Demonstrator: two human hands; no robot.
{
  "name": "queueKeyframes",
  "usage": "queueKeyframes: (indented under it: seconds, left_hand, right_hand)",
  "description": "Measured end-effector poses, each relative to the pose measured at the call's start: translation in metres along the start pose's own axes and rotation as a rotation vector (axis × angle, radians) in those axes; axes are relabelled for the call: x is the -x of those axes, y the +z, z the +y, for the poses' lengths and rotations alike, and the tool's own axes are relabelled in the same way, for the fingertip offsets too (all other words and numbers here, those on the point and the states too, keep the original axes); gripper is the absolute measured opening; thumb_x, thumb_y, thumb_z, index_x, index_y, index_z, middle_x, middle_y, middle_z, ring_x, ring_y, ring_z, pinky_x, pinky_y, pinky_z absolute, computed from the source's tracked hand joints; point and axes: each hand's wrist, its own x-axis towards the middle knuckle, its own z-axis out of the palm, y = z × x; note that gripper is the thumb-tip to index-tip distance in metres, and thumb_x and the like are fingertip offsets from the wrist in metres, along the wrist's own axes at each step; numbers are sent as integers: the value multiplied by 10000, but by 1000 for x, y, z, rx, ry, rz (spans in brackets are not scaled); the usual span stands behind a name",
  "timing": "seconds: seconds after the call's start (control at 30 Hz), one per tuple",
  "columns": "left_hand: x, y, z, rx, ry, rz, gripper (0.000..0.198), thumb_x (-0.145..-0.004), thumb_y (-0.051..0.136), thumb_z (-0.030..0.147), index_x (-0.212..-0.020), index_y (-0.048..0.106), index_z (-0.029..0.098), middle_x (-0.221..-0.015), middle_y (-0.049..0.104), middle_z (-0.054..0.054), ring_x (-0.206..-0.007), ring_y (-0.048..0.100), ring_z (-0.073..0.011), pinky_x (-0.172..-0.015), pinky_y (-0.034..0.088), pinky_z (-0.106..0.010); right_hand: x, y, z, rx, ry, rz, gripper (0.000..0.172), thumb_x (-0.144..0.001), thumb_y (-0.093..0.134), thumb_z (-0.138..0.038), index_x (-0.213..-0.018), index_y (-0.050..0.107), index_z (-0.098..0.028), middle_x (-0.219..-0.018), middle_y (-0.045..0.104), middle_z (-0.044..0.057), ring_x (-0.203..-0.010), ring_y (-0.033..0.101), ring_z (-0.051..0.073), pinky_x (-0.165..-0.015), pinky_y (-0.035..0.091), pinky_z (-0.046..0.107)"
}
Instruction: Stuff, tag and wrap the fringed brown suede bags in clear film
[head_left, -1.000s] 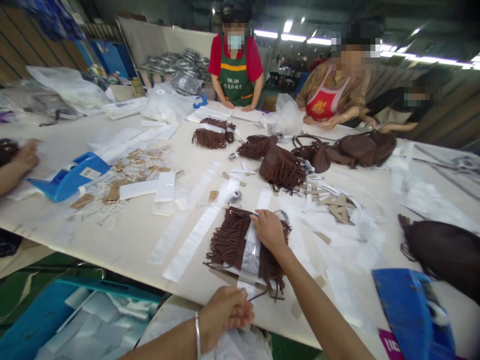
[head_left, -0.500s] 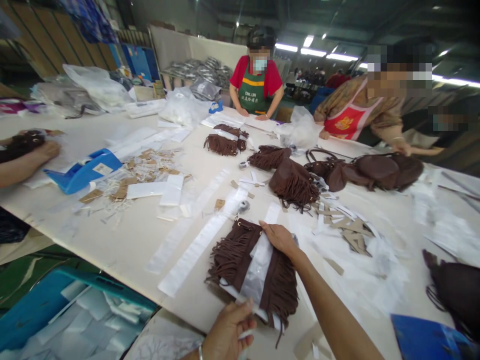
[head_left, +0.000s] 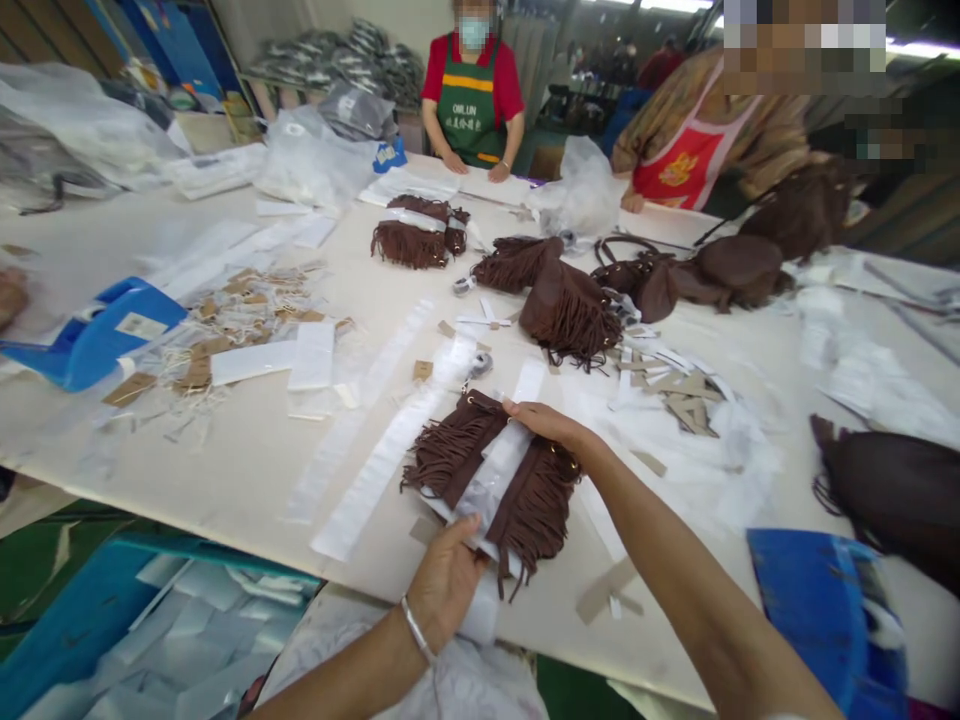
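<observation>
A brown fringed handbag (head_left: 551,500) lies tilted near the table's front edge, between my two hands. A translucent white wrapping strip (head_left: 491,475) runs across its middle. My left hand (head_left: 450,575) grips the bag's near end, thumb on top and fingers beneath. At the far end my right hand (head_left: 547,422) is closed on the bag's edge, its thumb beside the strip; its other fingers are hidden. Long white strips (head_left: 375,470) lie flat on the table to the left of the bag.
A blue tape dispenser (head_left: 112,330) and scattered tags (head_left: 240,310) lie left; another dispenser (head_left: 810,600) stands front right. Brown fringed bags (head_left: 574,310) lie beyond. A teal bin (head_left: 97,600) of white sheets is below the edge. Two co-workers stand across the table.
My left hand has moved up to the bag's near end and taken hold of it. My right hand stays on the far end. The view has shifted.
</observation>
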Motion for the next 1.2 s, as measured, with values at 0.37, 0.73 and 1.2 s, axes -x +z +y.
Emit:
queueKeyframes:
  seconds: [0.37,0.73,1.2]
  left_hand:
    - [-13,3,4,48,-118,207,185,-824,652,107,-1007,662,134,-983,742,-89,-878,709,-208,-822,568,-370]
    - [-17,-9,6,-7,-100,140,187,-849,621,101,-1020,679,150,-929,750,-76,-841,711,-216,-783,580,-422]
    - [-22,-20,8,-94,-76,35,299,-863,606,117,-1159,630,152,-1015,735,-110,-902,711,-237,-784,592,-396]
  right_hand:
    - [-13,14,-5,100,44,39,818,-720,412,-871,-935,716,-143,-998,713,152,-925,655,288,-813,477,335]
    - [130,42,21,-76,42,813,417,-937,418,-557,-1088,595,-211,-1063,687,76,-972,635,202,-855,454,318]
    - [176,155,23,-1519,-23,465,556,-670,798,-496,-1088,644,-164,-1052,714,91,-866,682,207,-771,549,338]
